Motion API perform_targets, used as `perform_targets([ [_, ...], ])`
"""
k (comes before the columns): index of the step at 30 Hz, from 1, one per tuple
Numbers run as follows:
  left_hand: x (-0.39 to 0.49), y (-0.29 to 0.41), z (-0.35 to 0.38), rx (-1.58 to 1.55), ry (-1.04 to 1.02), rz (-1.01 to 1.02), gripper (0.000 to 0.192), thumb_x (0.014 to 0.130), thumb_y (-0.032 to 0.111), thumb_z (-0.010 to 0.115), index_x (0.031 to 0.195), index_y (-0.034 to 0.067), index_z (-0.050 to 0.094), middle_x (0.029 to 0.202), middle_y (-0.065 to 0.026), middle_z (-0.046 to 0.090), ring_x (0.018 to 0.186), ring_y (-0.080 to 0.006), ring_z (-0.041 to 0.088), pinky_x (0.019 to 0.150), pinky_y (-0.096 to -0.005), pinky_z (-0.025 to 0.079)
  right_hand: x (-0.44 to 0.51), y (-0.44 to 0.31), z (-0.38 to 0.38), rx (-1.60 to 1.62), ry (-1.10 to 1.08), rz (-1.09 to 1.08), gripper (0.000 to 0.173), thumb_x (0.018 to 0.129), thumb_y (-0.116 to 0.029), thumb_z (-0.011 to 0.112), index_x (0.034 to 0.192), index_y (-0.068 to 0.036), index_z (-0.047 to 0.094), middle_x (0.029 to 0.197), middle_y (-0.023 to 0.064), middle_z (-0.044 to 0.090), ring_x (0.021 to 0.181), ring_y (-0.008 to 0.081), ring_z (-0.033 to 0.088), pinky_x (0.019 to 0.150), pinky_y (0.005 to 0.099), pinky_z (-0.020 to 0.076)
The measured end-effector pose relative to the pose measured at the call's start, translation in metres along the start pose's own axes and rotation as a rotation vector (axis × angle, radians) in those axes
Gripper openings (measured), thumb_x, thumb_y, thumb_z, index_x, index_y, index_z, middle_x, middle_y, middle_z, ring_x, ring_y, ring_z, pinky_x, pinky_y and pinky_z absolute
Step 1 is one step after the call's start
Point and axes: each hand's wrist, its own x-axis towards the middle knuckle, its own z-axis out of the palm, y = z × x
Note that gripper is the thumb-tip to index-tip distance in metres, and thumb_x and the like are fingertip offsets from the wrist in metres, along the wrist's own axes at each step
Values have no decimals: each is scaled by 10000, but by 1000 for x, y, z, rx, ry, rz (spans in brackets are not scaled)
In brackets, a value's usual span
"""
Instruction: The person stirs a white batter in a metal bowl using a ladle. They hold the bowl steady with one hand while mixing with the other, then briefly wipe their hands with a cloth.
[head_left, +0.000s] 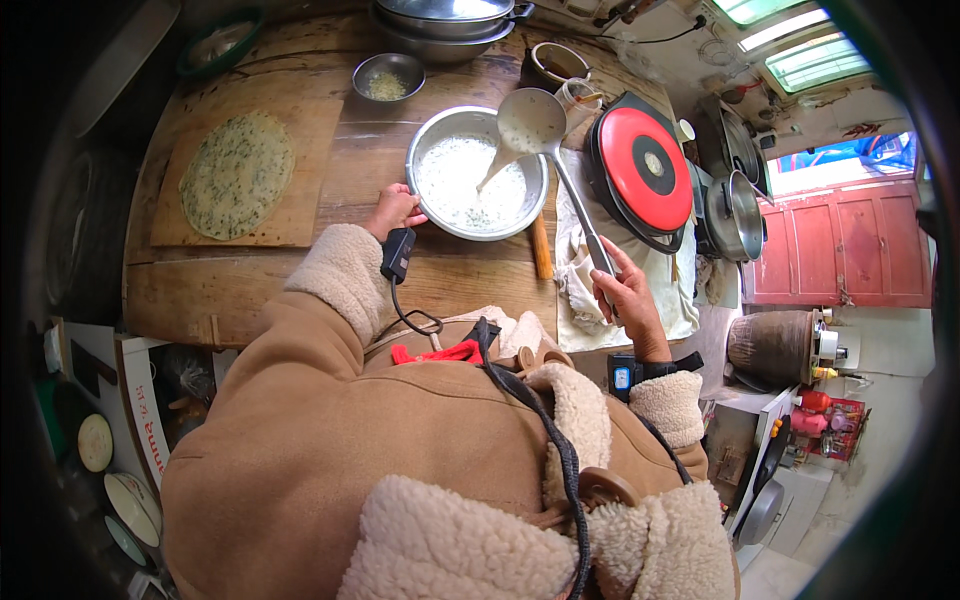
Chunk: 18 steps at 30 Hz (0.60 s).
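My left hand pinches the rim of a metal bowl of pale batter flecked with green. Held by its grey handle in my right hand, a metal ladle is tilted over the bowl, and batter runs from it in a stream. A cooked flatbread with green flecks lies on a wooden board at the left. To the bowl's right stands an electric griddle with a red lid. The wooden handle of some tool shows beside the bowl.
On the wooden table are a small bowl with yellowish bits, stacked metal basins, a dark pot and a plastic cup. A white cloth lies under the griddle. A green basin stands at the far left.
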Motion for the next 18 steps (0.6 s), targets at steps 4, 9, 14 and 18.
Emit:
perform_targets([
  [4, -5, -2, -2, -28, -58, -22, 74, 844, 32, 501, 909, 60, 480, 817, -55, 558, 672, -144, 571, 666, -336, 545, 4, 15, -2, -141, 10, -36, 574, 818, -67, 551, 1340, -97, 314, 546, -12, 462, 363, 45, 372, 320, 201, 275],
  [9, -10, -4, -3, 37, -78, -39, 61, 841, 41, 512, 896, 50, 487, 805, -59, 554, 652, -146, 566, 659, -316, 547, 17, 41, -5, -583, 88, -249, 572, 784, -76, 579, 1313, -139, 372, 682, 34, 570, 458, 95, 485, 417, 241, 380],
  [14, -8, -5, -3, 45, -100, -37, 65, 841, 42, 511, 902, 42, 488, 805, -60, 555, 646, -143, 567, 642, -304, 551, 34, 45, -2, -1002, 199, -488, 538, 761, -104, 551, 1276, -162, 403, 914, 170, 617, 729, 321, 596, 633, 384, 459],
  [18, -5, -7, -3, 45, -99, -29, 69, 838, 38, 514, 901, 40, 487, 804, -63, 558, 636, -148, 579, 619, -300, 555, 54, 39, 2, -1150, 216, -423, 514, 756, -102, 512, 1255, -170, 411, 879, 203, 600, 769, 372, 573, 666, 454, 452],
])
